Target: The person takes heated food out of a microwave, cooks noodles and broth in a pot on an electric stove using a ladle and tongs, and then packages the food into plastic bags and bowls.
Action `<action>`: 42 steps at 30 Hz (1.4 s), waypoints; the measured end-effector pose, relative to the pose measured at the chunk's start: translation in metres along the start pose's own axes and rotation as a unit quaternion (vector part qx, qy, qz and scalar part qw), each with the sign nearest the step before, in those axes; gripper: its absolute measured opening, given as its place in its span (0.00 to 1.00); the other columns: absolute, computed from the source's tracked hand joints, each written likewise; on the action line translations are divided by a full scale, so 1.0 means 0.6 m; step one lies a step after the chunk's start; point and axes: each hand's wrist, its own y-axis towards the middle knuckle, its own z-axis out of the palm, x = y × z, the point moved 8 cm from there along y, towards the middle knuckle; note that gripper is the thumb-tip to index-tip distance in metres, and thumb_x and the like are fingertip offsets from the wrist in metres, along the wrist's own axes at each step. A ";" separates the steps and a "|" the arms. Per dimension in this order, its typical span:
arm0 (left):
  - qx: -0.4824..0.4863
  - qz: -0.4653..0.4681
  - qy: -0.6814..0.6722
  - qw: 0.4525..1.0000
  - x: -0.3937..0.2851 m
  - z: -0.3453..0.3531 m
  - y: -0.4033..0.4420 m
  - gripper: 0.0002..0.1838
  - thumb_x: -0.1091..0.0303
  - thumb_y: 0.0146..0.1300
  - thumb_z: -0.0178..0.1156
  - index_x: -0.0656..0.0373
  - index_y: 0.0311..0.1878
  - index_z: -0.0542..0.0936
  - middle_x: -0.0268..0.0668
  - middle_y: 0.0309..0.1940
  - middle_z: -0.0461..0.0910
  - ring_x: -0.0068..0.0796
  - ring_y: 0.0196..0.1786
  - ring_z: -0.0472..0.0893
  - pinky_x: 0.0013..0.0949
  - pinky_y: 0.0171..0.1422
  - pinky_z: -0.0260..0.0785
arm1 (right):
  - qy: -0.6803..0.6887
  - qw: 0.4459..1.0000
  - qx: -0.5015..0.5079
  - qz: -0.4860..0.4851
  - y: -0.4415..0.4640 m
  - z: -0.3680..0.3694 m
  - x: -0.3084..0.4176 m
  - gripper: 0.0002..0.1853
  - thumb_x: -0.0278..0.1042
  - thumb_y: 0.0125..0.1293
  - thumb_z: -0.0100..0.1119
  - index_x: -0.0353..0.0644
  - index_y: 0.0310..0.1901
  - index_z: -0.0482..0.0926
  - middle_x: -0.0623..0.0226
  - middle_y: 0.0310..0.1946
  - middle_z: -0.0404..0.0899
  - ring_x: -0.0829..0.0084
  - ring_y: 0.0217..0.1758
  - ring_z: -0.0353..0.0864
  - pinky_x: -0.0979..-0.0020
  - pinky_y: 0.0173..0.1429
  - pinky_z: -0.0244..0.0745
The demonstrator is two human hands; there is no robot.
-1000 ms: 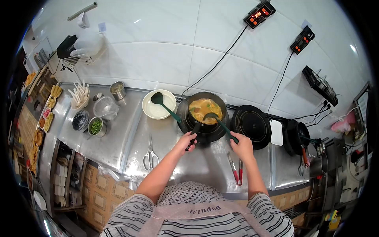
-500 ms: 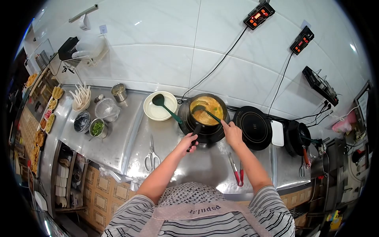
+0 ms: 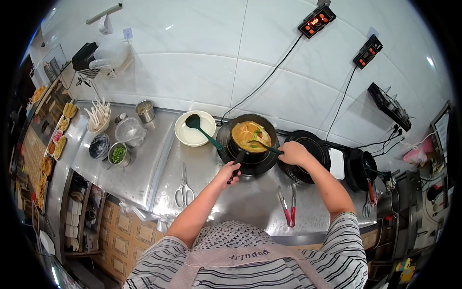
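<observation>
A black pot (image 3: 247, 152) holding orange-brown broth with noodles and bits of green stands on a round black induction hob (image 3: 224, 155). My left hand (image 3: 229, 174) is wrapped round the pot's handle (image 3: 239, 159). In my right hand (image 3: 294, 153) is the dark green handle of a cooking utensil (image 3: 270, 148); its head dips in the broth and is mostly hidden. To the left, a green ladle (image 3: 193, 121) rests across a cream bowl (image 3: 181, 137), its handle tip reaching over the hob's edge.
Scissors (image 3: 184, 191) and red-handled tongs (image 3: 290, 212) lie on the steel counter (image 3: 231, 202). A second round hob (image 3: 308, 139) is under my right forearm. Farther left stand chopped greens in a metal cup (image 3: 118, 155) and a basket of white sticks (image 3: 98, 120). Dark pans (image 3: 360, 168) sit right.
My right hand has moved right with the utensil, whose handle now lies flatter over the pot's right rim. The noodles have shifted in the broth. My left hand keeps its hold.
</observation>
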 end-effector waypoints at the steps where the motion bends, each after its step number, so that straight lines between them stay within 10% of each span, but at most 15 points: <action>1: 0.002 -0.002 0.000 1.000 0.001 -0.001 0.001 0.08 0.63 0.65 0.50 0.49 0.45 0.64 0.30 0.24 0.68 0.17 0.17 0.64 0.21 0.14 0.51 | 0.076 0.996 -0.003 -0.054 0.020 0.015 -0.019 0.10 0.34 0.55 0.54 0.36 0.30 0.80 0.54 0.22 0.78 0.63 0.22 0.79 0.64 0.25 0.72; 4: -0.002 -0.002 0.001 1.000 -0.001 0.000 0.000 0.08 0.63 0.65 0.51 0.49 0.44 0.65 0.29 0.25 0.68 0.17 0.17 0.64 0.21 0.14 0.51 | 0.468 0.847 0.192 0.163 0.028 0.085 -0.068 0.18 0.34 0.59 0.55 0.35 0.49 0.76 0.63 0.18 0.74 0.76 0.11 0.64 0.73 0.14 0.56; 8: -0.003 -0.004 0.004 1.000 -0.002 -0.003 0.003 0.07 0.63 0.65 0.50 0.49 0.43 0.65 0.30 0.24 0.68 0.17 0.17 0.64 0.21 0.14 0.51 | 0.770 0.560 0.177 0.249 0.003 0.138 -0.070 0.07 0.34 0.64 0.51 0.40 0.32 0.71 0.69 0.19 0.70 0.87 0.09 0.49 0.83 0.12 0.43; 11: -0.005 -0.007 0.001 1.000 0.004 -0.005 0.004 0.07 0.63 0.65 0.51 0.49 0.43 0.65 0.30 0.24 0.68 0.17 0.17 0.64 0.21 0.14 0.51 | 0.764 0.591 0.088 0.244 -0.003 0.136 -0.088 0.10 0.38 0.63 0.52 0.38 0.33 0.72 0.68 0.19 0.71 0.86 0.10 0.53 0.80 0.13 0.46; 18: 0.003 -0.007 -0.004 1.000 0.004 -0.004 0.007 0.08 0.64 0.65 0.50 0.49 0.43 0.64 0.31 0.24 0.68 0.17 0.16 0.63 0.21 0.13 0.51 | 0.222 0.933 -0.278 0.062 -0.022 0.030 -0.079 0.14 0.33 0.57 0.55 0.41 0.45 0.80 0.56 0.23 0.77 0.59 0.28 0.79 0.63 0.31 0.74; 21: 0.001 -0.006 0.003 1.000 0.001 -0.005 0.006 0.08 0.63 0.65 0.50 0.49 0.44 0.64 0.30 0.24 0.68 0.17 0.17 0.64 0.21 0.14 0.51 | 0.117 0.959 -0.229 0.119 -0.051 -0.021 -0.034 0.18 0.32 0.54 0.57 0.48 0.48 0.80 0.52 0.31 0.78 0.53 0.38 0.79 0.58 0.44 0.75; 31: -0.004 -0.011 0.005 1.000 0.000 -0.001 0.000 0.08 0.63 0.66 0.50 0.49 0.44 0.63 0.30 0.24 0.69 0.17 0.16 0.64 0.21 0.14 0.51 | 0.103 0.942 -0.311 0.076 0.006 0.016 0.020 0.19 0.31 0.56 0.57 0.49 0.52 0.76 0.55 0.30 0.75 0.53 0.33 0.79 0.58 0.37 0.76; 42: -0.001 -0.011 -0.005 1.000 0.000 0.000 0.001 0.09 0.64 0.65 0.50 0.50 0.45 0.64 0.30 0.24 0.68 0.18 0.17 0.64 0.22 0.14 0.50 | 0.006 0.997 -0.061 0.035 0.017 0.008 0.021 0.22 0.37 0.53 0.59 0.42 0.51 0.76 0.52 0.31 0.80 0.56 0.37 0.81 0.59 0.43 0.75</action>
